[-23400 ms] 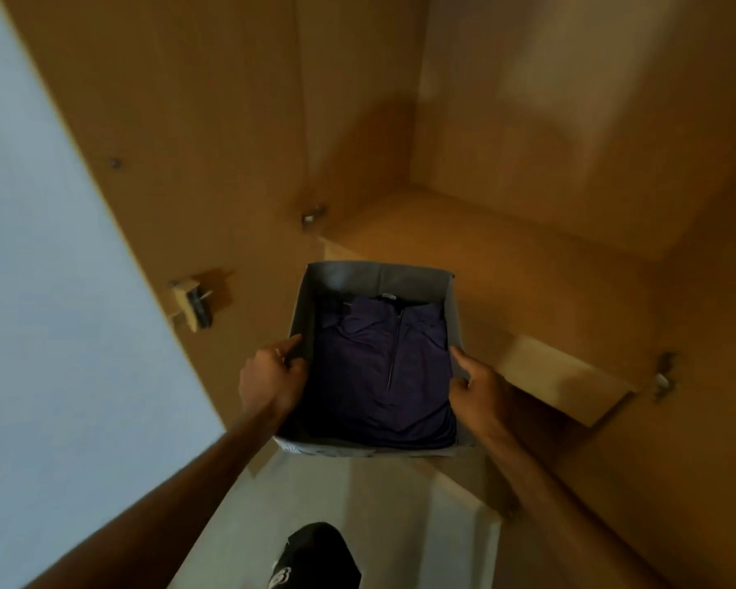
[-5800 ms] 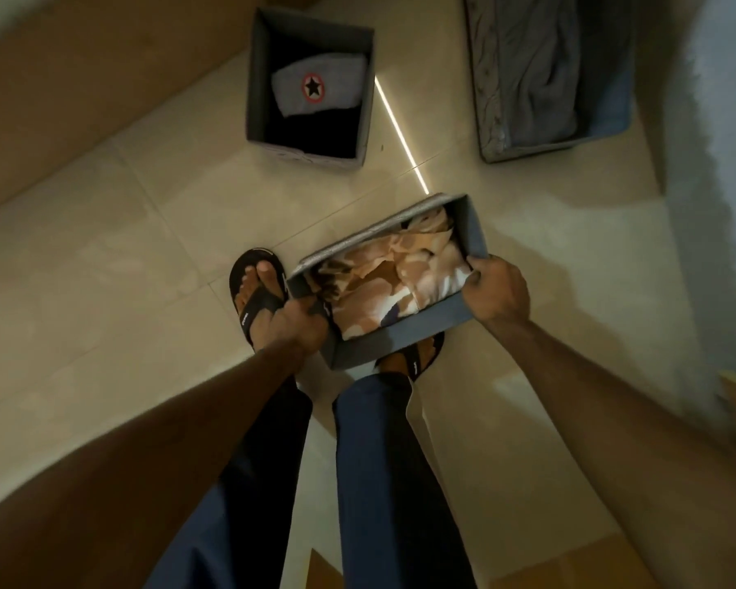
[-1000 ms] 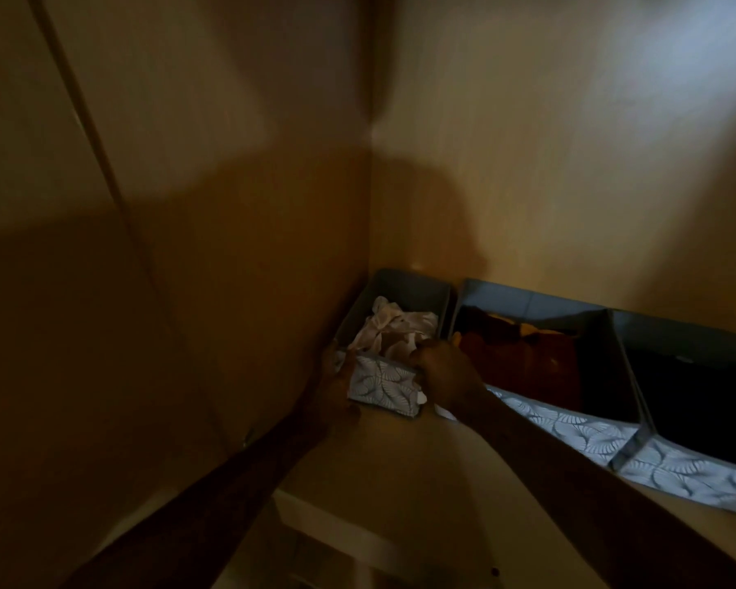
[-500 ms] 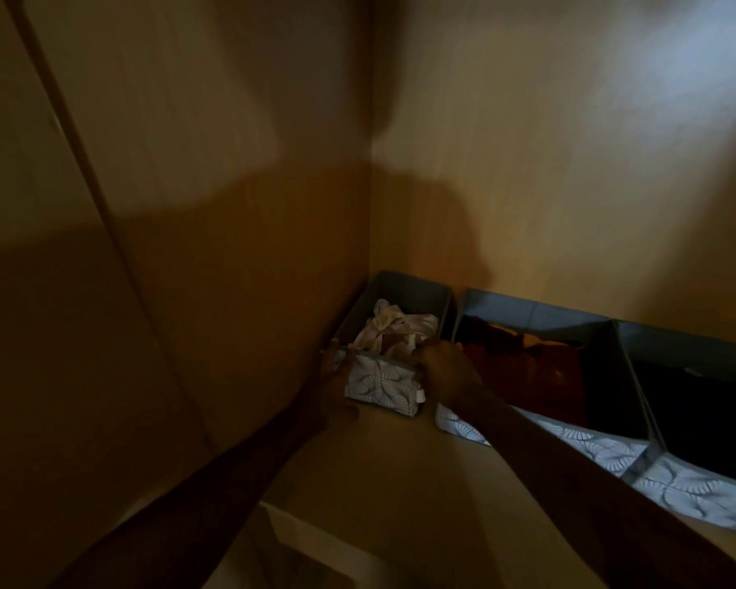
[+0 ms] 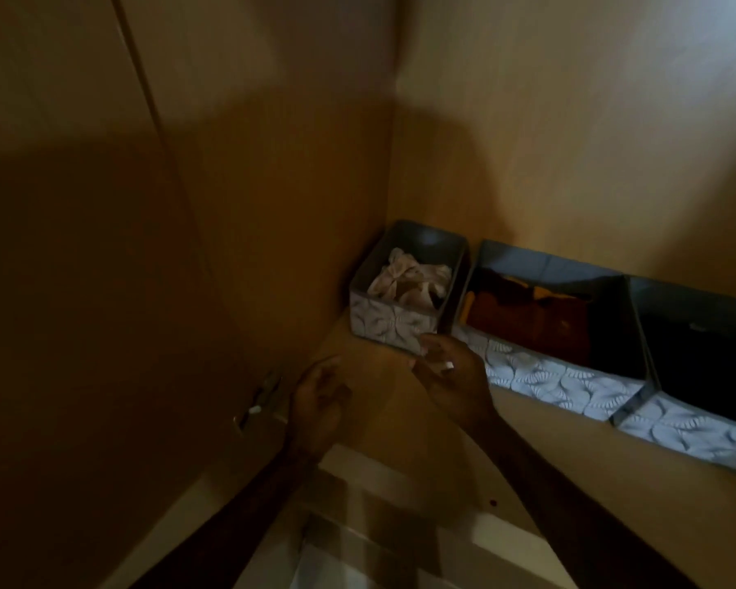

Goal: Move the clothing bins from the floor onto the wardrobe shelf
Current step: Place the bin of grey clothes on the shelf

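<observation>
Grip slack: left hand [image 5: 319, 401], right hand [image 5: 449, 376] blurred near dim small bin [image 5: 389, 327].

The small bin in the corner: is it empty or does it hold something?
Not empty. Pale crumpled cloth lies inside the small bin, reaching near its rim. The bin stands upright on the shelf.

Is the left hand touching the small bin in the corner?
Apart. The head view shows a strip of bare shelf between the left hand and the small bin.
</observation>
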`<state>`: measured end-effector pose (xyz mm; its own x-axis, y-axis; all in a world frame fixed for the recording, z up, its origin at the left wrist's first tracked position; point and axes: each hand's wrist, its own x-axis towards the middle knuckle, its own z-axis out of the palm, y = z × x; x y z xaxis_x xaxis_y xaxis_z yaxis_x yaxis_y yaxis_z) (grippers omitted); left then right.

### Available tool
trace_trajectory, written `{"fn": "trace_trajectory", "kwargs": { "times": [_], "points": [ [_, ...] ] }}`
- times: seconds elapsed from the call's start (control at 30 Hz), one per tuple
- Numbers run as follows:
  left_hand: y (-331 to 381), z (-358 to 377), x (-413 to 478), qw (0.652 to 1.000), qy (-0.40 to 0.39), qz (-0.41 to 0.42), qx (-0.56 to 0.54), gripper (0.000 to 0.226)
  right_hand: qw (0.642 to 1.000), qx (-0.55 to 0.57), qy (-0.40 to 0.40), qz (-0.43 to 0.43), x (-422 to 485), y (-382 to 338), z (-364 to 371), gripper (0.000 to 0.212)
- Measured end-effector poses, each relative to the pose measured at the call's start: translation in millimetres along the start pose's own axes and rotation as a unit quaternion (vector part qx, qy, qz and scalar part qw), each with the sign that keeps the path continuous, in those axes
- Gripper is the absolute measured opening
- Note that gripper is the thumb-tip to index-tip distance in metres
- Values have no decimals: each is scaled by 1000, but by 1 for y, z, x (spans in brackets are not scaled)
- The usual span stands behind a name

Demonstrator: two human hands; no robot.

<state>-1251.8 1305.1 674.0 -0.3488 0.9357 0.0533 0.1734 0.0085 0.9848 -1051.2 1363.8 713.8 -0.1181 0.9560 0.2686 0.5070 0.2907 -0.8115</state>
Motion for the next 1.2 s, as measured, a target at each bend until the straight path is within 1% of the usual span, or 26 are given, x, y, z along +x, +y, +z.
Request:
{"fn": "trace_trajectory", "kwargs": {
  "times": [0.13,0.23,0.4,0.43,0.5,0.57,0.6,0.63,0.7,0.83,0.93,1.0,1.13,1.2],
  "points": [
    [-18,-24,-62,997,22,-44,-64,33,992,73,-47,91,-70,-1,14,39],
    [-33,-38,-110,990,33,-104,-94,28,983,98,-107,108,-115,3,23,38],
    [-49,-58,-212,986,99,-136,-11,25,961,127,-224,103,-180,10,30,35],
    [-55,-61,-231,982,113,-148,7,25,954,134,-246,106,-190,13,32,35],
    [-66,-66,-276,969,165,-184,24,29,941,132,-298,87,-211,18,36,36],
    [-71,-64,-318,951,225,-212,17,30,931,125,-335,72,-228,23,41,37],
    [-73,-61,-340,940,259,-223,11,30,922,128,-360,68,-237,22,44,37],
    [-71,-58,-376,922,305,-238,-6,29,906,125,-399,62,-257,21,47,37],
    [-69,-52,-406,910,335,-241,-35,30,896,118,-424,57,-274,22,53,39],
    [-66,-47,-499,869,411,-269,-61,31,851,89,-518,13,-341,9,61,36],
    [-63,-47,-571,821,492,-282,-71,30,796,67,-600,-36,-398,-15,71,31],
    [-62,-51,-623,778,553,-289,-77,31,754,58,-651,-65,-442,-36,82,31],
    [-65,-61,-711,711,634,-291,-89,32,689,42,-713,-120,-520,-77,107,30],
    [-64,-66,-746,685,661,-290,-97,32,663,33,-733,-150,-554,-94,116,29]
  ]
}}
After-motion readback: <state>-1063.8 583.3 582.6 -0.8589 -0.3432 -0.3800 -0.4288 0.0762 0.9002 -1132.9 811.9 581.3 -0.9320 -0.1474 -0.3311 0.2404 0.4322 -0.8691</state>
